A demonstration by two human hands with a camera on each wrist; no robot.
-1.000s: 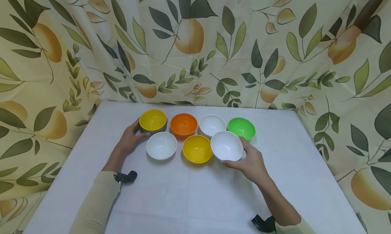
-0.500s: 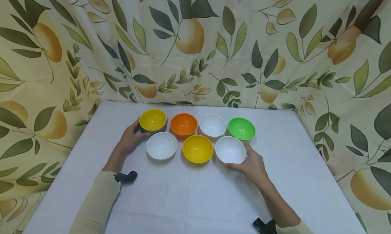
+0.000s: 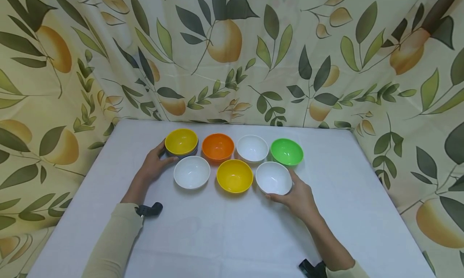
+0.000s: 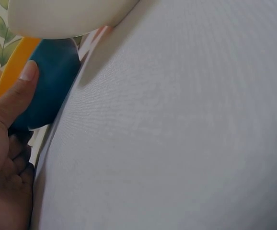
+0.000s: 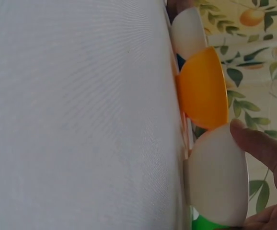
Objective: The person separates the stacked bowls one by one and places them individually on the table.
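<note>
At the back left of the table, my left hand (image 3: 154, 166) grips a dark blue bowl (image 4: 54, 84), thumb on its side. A yellow bowl (image 3: 181, 142) is nested inside that blue one. My right hand (image 3: 301, 195) holds a white bowl (image 3: 273, 178) between thumb and fingers at the right end of the front row. This bowl stands upright on the table, as the right wrist view shows. Left of it in the same row are a second yellow bowl (image 3: 235, 176) and another white bowl (image 3: 191, 172).
Behind the front row stand an orange bowl (image 3: 218, 148), a third white bowl (image 3: 252, 148) and a green bowl (image 3: 286, 152). A white cloth covers the table (image 3: 217, 233). A fruit-patterned curtain (image 3: 232, 80) hangs along the back and sides.
The right hand has brought its white bowl slightly right and nearer to me, down onto the table beside the front yellow bowl. My left hand has stayed at the stacked bowls.
</note>
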